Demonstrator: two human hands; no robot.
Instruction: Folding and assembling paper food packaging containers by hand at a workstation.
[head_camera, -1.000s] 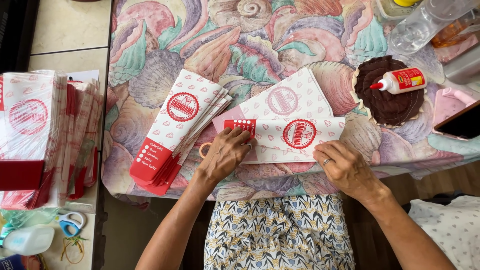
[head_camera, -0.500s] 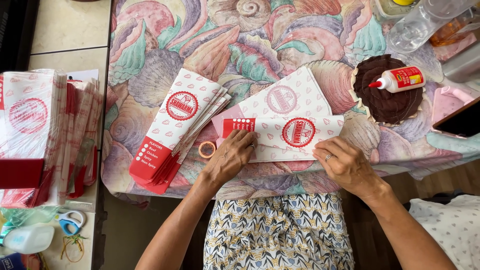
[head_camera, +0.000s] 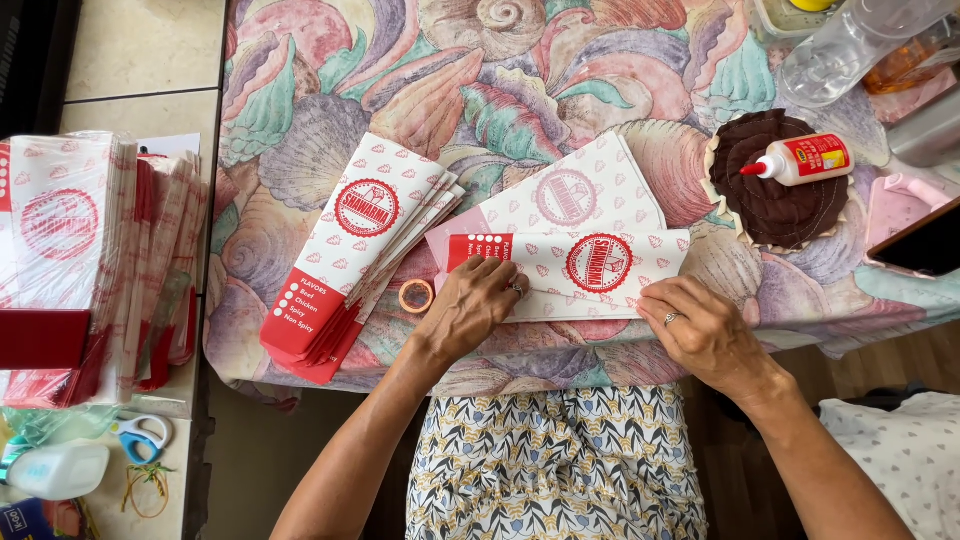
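Note:
A white and red printed paper sheet (head_camera: 600, 268) lies folded near the front edge of the table. My left hand (head_camera: 470, 305) presses flat on its left end, fingers spread. My right hand (head_camera: 700, 330) pinches its lower right edge. Another unfolded sheet (head_camera: 575, 195) lies under it, farther back. A fanned stack of finished paper sleeves (head_camera: 350, 250) lies to the left. A small roll of tape (head_camera: 416, 296) sits between that stack and my left hand.
A glue bottle (head_camera: 805, 158) rests on a brown quilted mat (head_camera: 765, 200) at the right. A clear plastic bottle (head_camera: 850, 45) lies at the back right. On a side surface to the left stand piles of paper sheets (head_camera: 90, 240), scissors (head_camera: 140, 437) and a white bottle (head_camera: 60, 470).
My left hand slid a little along the sheet's left end, uncovering the tape roll. My right hand stays on the lower right edge.

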